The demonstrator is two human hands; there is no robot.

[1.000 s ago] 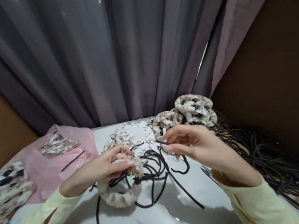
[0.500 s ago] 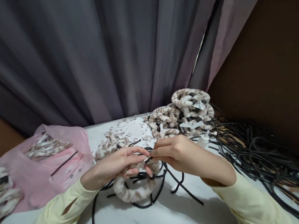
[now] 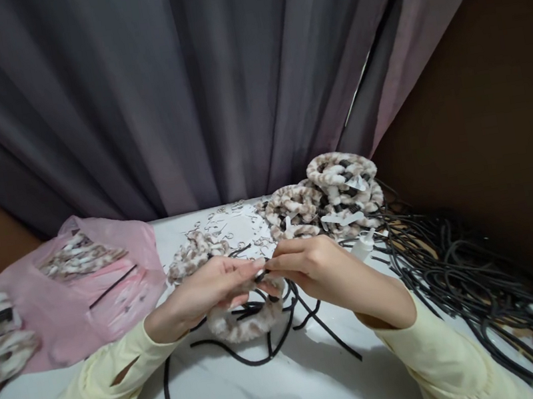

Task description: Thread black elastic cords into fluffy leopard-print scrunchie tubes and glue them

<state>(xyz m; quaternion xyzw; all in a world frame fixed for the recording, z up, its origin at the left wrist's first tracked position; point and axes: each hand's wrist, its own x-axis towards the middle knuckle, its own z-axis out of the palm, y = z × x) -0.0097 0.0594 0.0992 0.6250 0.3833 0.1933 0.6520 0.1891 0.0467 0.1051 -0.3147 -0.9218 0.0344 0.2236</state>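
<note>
A fluffy white-and-brown ring (image 3: 246,326) hangs from the fingers of my left hand (image 3: 212,289), above the white table. My left thumb and fingers are closed on its upper part, beside a short piece of black cord (image 3: 260,276). The fingertips of my right hand (image 3: 310,263) are pinched together at that same spot, touching or nearly touching the cord end. What exactly lies between the right fingertips is hidden. Loose black cords (image 3: 252,363) lie on the table behind and under the ring.
Furry rings (image 3: 341,177) are piled at the back right, near a small white bottle (image 3: 363,245). A heap of black cords (image 3: 454,271) covers the right side. Small metal hooks (image 3: 221,218) lie at the back. A pink plastic bag (image 3: 62,313) with furry pieces is on the left.
The fluffy ring has risen slightly and shifted a little right. My left thumb has closed onto the cord end, and my fingertips stay together.
</note>
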